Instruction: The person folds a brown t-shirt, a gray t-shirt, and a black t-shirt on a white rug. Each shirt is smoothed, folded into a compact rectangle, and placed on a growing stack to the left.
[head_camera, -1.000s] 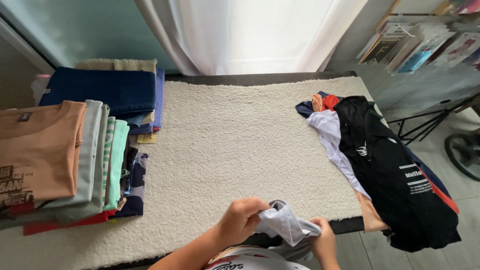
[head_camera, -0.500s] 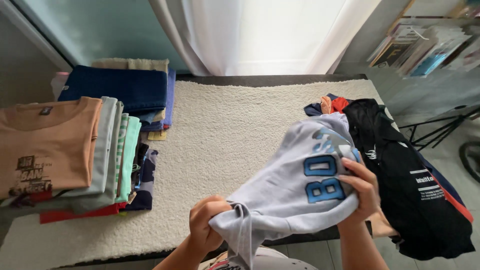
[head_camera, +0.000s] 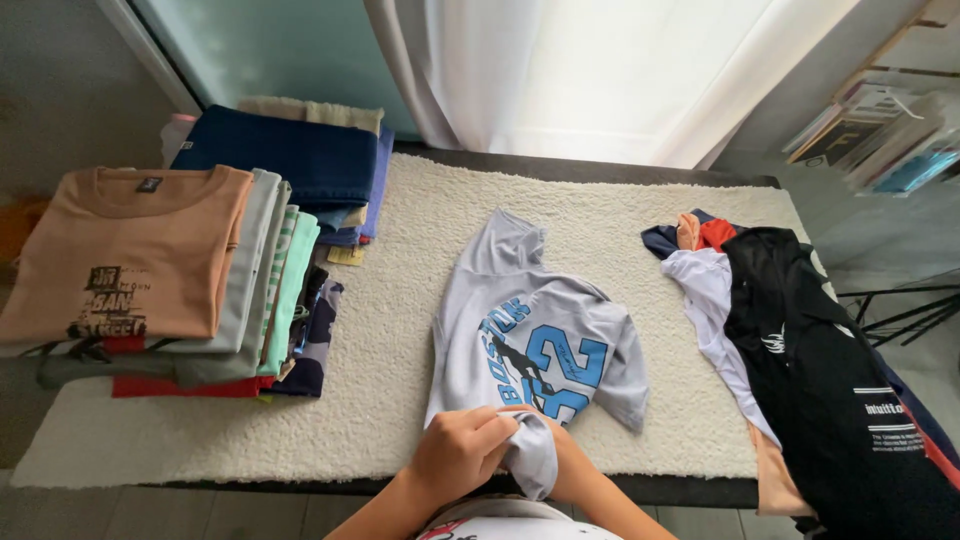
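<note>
A light grey t-shirt (head_camera: 530, 320) with blue print lies spread on the cream fleece mat (head_camera: 420, 230), collar end away from me. My left hand (head_camera: 460, 450) grips the shirt's near hem, bunching the cloth at the mat's front edge. My right hand (head_camera: 560, 455) is mostly hidden under that bunched hem, only its wrist and forearm showing; it seems to hold the same hem from beneath.
A stack of folded shirts topped by a tan printed one (head_camera: 130, 250) sits at the left, with a navy folded pile (head_camera: 290, 160) behind it. A heap of unfolded clothes, black garment (head_camera: 830, 370) on top, lies at the right. White curtain (head_camera: 580, 70) behind.
The grey shirt was bunched small in both hands, then lifted and opened in the air, and now lies spread flat on the mat with both hands at its near hem.
</note>
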